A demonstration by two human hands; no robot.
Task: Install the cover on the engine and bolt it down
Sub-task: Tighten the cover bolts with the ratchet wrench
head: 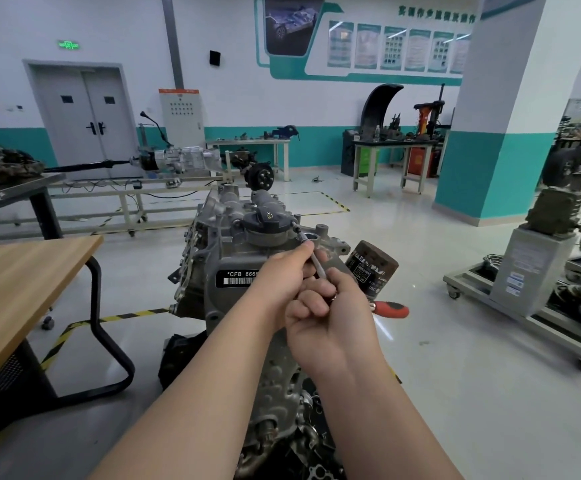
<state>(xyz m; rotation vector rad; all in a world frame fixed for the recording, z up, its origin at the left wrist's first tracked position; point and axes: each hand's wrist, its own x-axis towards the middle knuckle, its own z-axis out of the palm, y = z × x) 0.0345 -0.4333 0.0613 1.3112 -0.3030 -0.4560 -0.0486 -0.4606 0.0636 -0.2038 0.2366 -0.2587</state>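
My left hand (282, 278) pinches the extension bar (318, 266), its tip against the engine cover (226, 252); my right hand (330, 320) grips the red-handled ratchet (391, 309)

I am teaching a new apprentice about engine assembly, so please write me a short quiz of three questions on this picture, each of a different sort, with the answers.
1. True or false: the socket on the extension bar sits just to the right of the black oil filler cap.
2. The left hand pinches the extension bar. What does the right hand grip? A) the ratchet B) a hammer C) a cloth
3. Fill in: seen from the camera, the oil filter is on the ___ side of the engine.

Key: 1 true; 2 A; 3 right.
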